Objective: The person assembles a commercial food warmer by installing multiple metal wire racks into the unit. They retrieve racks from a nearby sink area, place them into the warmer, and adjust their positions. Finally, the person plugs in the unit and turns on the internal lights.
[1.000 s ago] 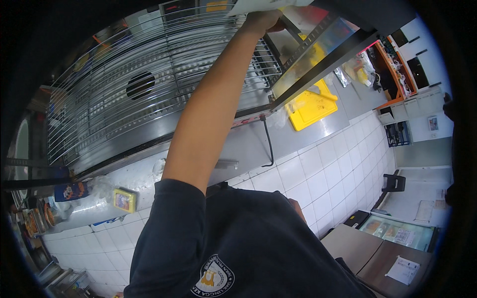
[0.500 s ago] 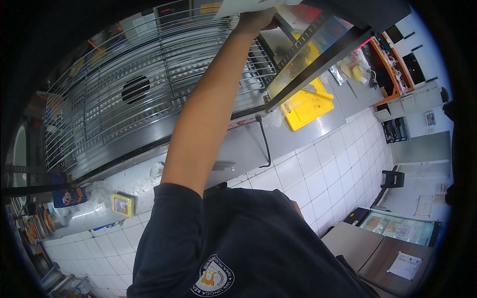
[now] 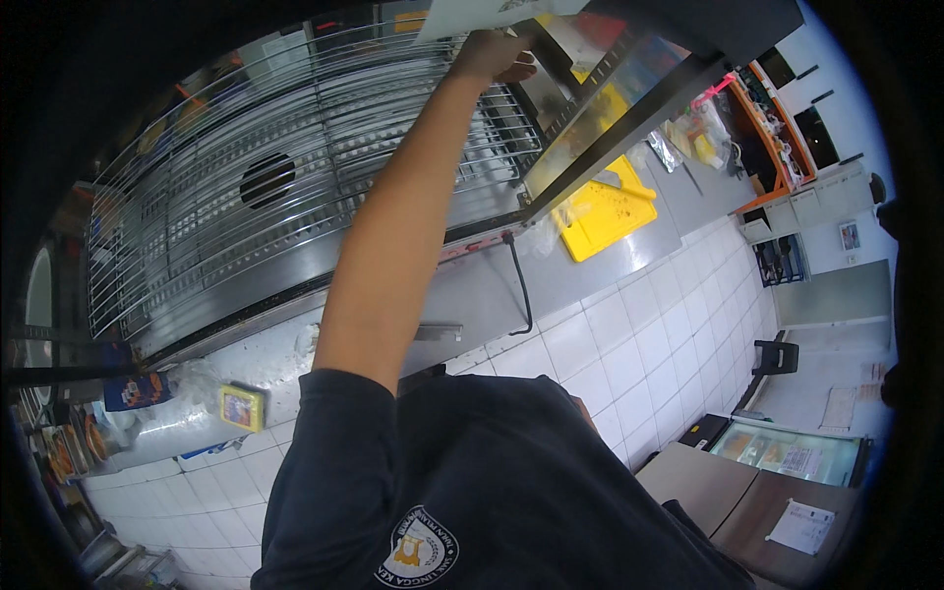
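My left arm reaches up and forward over a wire rack [image 3: 324,147] inside a metal-framed cabinet with clear side panels. At the rack's far right end, my left hand [image 3: 495,57] is beside the dark cabinet frame, just under a white sheet [image 3: 506,20]. Its fingers are curled; whatever may be inside them is hidden. Beneath the rack lies a shiny perforated metal base [image 3: 226,241] with a dark round hole [image 3: 267,181]. My right hand is out of the picture; only a sliver of skin shows beside my shirt.
A yellow cutting board [image 3: 610,218] with a knife [image 3: 612,180] on it lies on the steel counter [image 3: 644,258], right of the cabinet. A black cable [image 3: 519,285] hangs from the cabinet. A yellow box [image 3: 242,407] stands at the left. White floor tiles [image 3: 580,339] lie below.
My left hand has shifted slightly left and down, and more of its curled fingers shows. The white sheet appears a little lower and further left.
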